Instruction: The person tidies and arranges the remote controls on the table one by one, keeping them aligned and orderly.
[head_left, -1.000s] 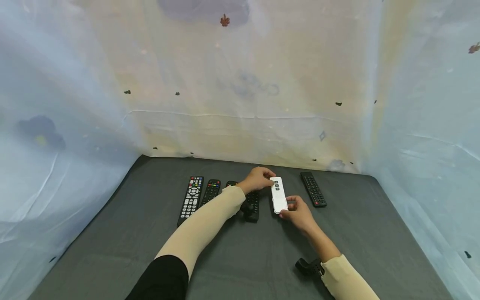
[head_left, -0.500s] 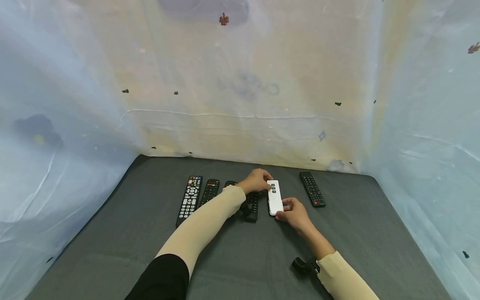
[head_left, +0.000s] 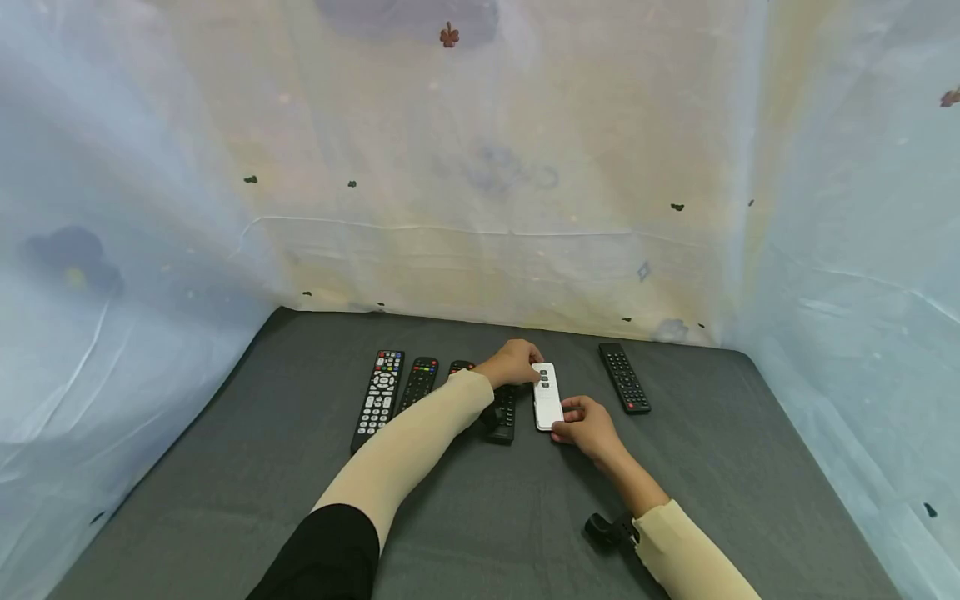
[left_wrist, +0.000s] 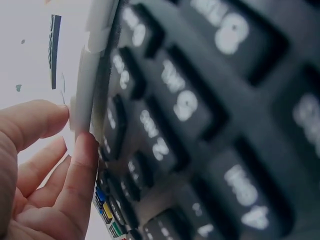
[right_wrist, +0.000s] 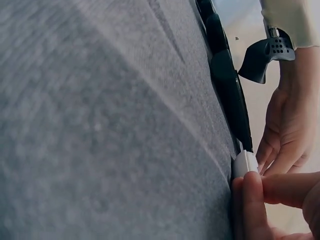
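Note:
A slim white remote control (head_left: 548,398) with a few dark buttons lies lengthwise between the hands in the head view, at or just above the grey cloth. My left hand (head_left: 513,363) pinches its far end; the left wrist view shows thumb and fingertips at the white edge (left_wrist: 87,85). My right hand (head_left: 588,429) pinches the near right corner. In the right wrist view, its fingertips (right_wrist: 253,185) press on the white end. Just left of the white remote lies a black remote (head_left: 503,415), partly hidden by the left wrist; its number keys fill the left wrist view.
Further left lie a long black remote with white keys (head_left: 378,398), a smaller black remote (head_left: 419,382) and another (head_left: 461,366) mostly behind the left arm. One black remote (head_left: 626,378) lies tilted at the right. Patterned cloth walls (head_left: 480,250) border the grey surface (head_left: 480,517).
Both hands have shifted the white remote slightly left and toward me, nearer the black remote beside it. In the last half second it has barely moved. The other remotes stay put.

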